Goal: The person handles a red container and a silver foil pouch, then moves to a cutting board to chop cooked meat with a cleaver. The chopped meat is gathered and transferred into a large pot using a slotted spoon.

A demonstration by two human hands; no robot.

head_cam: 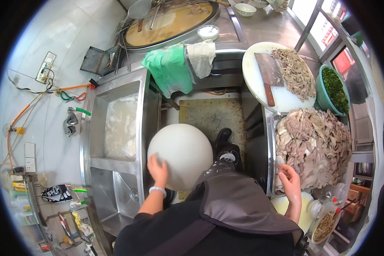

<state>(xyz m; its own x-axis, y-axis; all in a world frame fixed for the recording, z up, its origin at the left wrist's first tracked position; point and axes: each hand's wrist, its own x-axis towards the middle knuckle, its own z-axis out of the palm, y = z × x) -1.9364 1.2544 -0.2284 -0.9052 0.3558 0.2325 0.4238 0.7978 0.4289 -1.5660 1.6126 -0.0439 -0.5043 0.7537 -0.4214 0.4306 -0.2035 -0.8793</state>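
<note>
My left hand (pixel 157 169), with a pale bangle at the wrist, rests against the lower left side of a large round white board or lid (pixel 182 153); whether its fingers grip the edge I cannot tell. My right hand (pixel 287 176) is at the near left corner of a metal tray heaped with sliced cooked meat (pixel 313 147), its fingers curled close to a pale piece at the rim; a hold on it is not clear. Beyond the tray, a cleaver (pixel 270 73) with a wooden handle lies on a round white cutting board (pixel 254 64) beside shredded meat (pixel 294 72).
Two steel sink basins (pixel 120 128) stand at the left. A large pan of broth (pixel 169 24) is at the far side, with green and white cloths (pixel 171 68) hanging before it. A teal bowl of chopped greens (pixel 334 89) stands at the right; a floor mat (pixel 211 115) lies below.
</note>
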